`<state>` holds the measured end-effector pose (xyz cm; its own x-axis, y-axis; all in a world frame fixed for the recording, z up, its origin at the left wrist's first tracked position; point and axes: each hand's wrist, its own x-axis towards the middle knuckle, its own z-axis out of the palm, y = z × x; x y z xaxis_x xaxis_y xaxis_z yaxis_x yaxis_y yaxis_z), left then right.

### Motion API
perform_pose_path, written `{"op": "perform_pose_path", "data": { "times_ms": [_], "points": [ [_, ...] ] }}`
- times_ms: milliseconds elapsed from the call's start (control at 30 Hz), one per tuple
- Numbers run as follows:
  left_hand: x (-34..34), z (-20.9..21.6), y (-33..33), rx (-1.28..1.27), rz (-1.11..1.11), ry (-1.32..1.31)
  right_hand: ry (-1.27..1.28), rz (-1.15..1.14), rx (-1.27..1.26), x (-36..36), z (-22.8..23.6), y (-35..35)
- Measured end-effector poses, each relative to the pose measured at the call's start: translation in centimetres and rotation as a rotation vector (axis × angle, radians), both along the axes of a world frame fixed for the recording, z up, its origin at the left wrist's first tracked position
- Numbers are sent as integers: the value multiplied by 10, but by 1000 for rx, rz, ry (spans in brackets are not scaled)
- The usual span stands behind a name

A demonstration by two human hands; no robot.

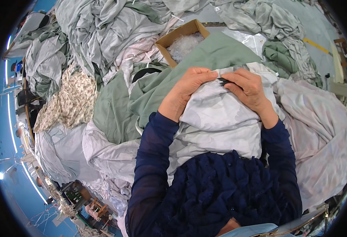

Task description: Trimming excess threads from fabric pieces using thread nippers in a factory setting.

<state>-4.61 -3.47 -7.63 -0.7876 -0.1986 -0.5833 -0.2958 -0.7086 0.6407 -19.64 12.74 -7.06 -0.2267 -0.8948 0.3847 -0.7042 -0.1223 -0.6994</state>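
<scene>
A pale white and grey patterned cloth (pixel 211 108) lies bunched in front of me, over green fabric (pixel 221 49). My left hand (pixel 192 85) is closed on its far edge, thumb and fingers pinching the cloth. Close beside it, my right hand (pixel 247 87) is closed around a small black tool (pixel 222 81), probably thread snips. Its tip points toward the left fingertips; the rest is hidden under the fingers. The right fingertips also touch the cloth's edge.
A cardboard box (pixel 163 49) with clear plastic scraps stands beyond my hands. Large heaps of grey-green cloth (pixel 90 35) fill the far left, with a floral cloth (pixel 75 96) nearer. Pinkish-white fabric (pixel 319 130) drapes at the right. A yellow strip (pixel 317 46) lies far right.
</scene>
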Motion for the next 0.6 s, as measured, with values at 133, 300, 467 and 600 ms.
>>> {"op": "perform_pose_path", "data": {
  "times_ms": [133, 300, 467, 600],
  "points": [
    [0, -3, 0, -4, -7, 7, 1, 14, -5, 1, -1, -1],
    [-1, -6, 0, -14, 16, -22, 18, 12, -6, 2, -2, -1],
    [-2, -6, 2, -7, 22, -26, 31, 2, -19, 3, -1, -2],
    [-1, -6, 1, -12, 18, -20, 37, 1, -21, 3, -2, -2]
  ]
}}
